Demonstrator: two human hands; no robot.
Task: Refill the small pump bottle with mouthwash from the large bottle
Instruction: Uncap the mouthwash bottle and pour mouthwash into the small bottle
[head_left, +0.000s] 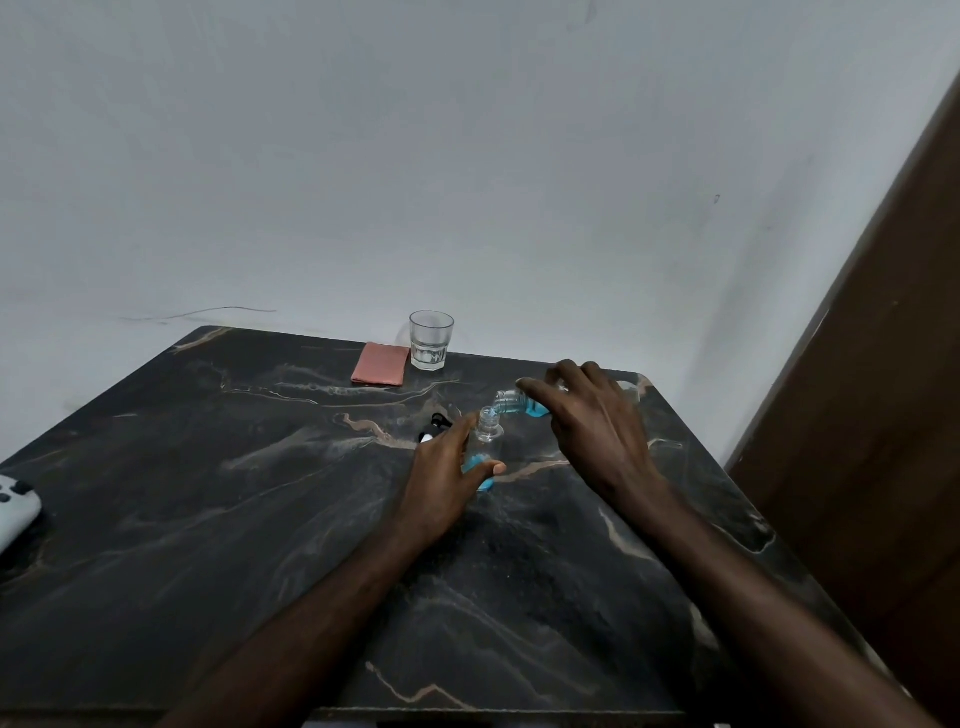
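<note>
The small bottle (485, 447) stands upright on the dark marble table (208, 519), right of centre, with blue liquid in its lower part. The left hand (447, 483) is closed around its body, thumb across the front. The right hand (592, 426) grips the large bottle (519, 404) from above (most of the bottle is hidden under the hand), tipped with its open neck just over the small bottle's mouth. The pump top (434, 428) lies on the table just left of the left hand. A glass (431, 340) and a pink cloth (380, 364) sit at the far edge.
</note>
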